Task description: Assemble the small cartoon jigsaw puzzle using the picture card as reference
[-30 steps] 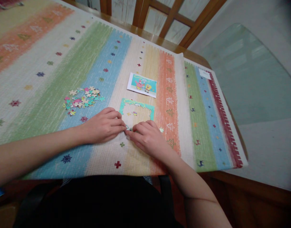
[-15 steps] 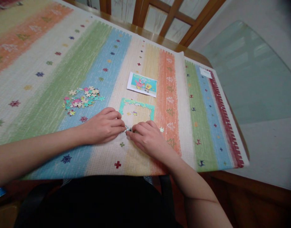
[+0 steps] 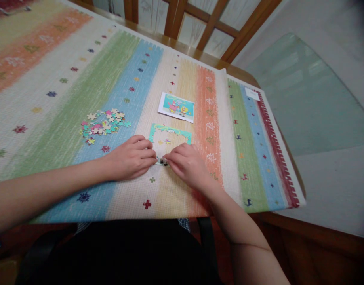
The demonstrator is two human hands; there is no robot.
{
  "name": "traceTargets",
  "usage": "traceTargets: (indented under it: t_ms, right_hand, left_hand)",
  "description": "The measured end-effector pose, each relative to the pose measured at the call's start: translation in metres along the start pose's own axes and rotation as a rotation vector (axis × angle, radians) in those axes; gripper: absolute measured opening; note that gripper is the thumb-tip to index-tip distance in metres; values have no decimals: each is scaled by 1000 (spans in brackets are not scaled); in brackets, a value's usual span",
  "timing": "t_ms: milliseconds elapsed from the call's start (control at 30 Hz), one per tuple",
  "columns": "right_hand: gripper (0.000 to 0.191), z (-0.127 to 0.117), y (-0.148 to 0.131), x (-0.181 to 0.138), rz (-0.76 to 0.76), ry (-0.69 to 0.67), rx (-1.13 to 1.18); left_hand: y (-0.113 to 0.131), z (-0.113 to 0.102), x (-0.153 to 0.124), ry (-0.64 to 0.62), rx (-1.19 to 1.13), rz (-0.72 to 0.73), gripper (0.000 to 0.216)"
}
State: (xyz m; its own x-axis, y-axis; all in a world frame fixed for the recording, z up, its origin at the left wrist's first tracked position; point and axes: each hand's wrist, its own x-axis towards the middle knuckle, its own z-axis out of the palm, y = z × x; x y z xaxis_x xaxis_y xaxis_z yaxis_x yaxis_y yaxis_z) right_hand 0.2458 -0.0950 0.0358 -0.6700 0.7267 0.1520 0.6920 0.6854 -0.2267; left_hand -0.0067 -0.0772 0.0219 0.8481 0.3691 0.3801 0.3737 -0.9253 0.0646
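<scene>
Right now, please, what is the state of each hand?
Left hand: bent, at the lower puzzle pieces; grip cannot be told.
Right hand: nearly closed at the same pieces; whether it holds one is unclear.

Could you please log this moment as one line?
left hand: at puzzle pieces; right hand: at same pieces; teal border: beyond hands; loose pieces: clustered at left; picture card: beyond border

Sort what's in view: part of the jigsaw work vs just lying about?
In the job:
- jigsaw pieces at the fingertips of the left hand and right hand
- partial jigsaw border
- loose-piece pile
- SpongeBob picture sheet, likely reference

Lying about:
- white slip or label
- striped tablecloth, just the work surface
</scene>
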Motion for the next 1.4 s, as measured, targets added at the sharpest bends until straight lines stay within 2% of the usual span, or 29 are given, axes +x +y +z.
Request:
traceTargets:
  t_ms: [67,133,267,367,500,667,833,933,1167,1400]
  right_hand:
    - [22,0,11,7,139,38,-13]
    - [25,-2,21,17,185,19,-35]
    - [32,-7,33,35,130,-114,-71]
    - [27,-12,37,47,95,-199,-79]
    - [19,-14,45,58,95,-233,-53]
    - [6,-15,51,67,158,-239,97]
    - [7,-17,47,70,248,-247,206]
    - [15,-17,45,67,275,-225,212]
    - [21,-19,49,60,236,-271,208]
    - [15,-16,51,55,264,-195,145]
  left_hand:
    - [0,0,0,5,2,4,18]
    - [0,1,0,10,2,5,18]
    - [0,1,0,12,1,4,17]
    - [1,1,-1,18,-6,13,17]
    - [1,1,-1,17,-8,13,16]
    - [0,1,-1,11,-5,13,19]
    - [0,3,-2,10,-4,13,22]
    - [0,3,-2,19,-7,13,19]
    - [1,2,-2,23,0,16,19]
    - [1,4,-3,44,1,19,19]
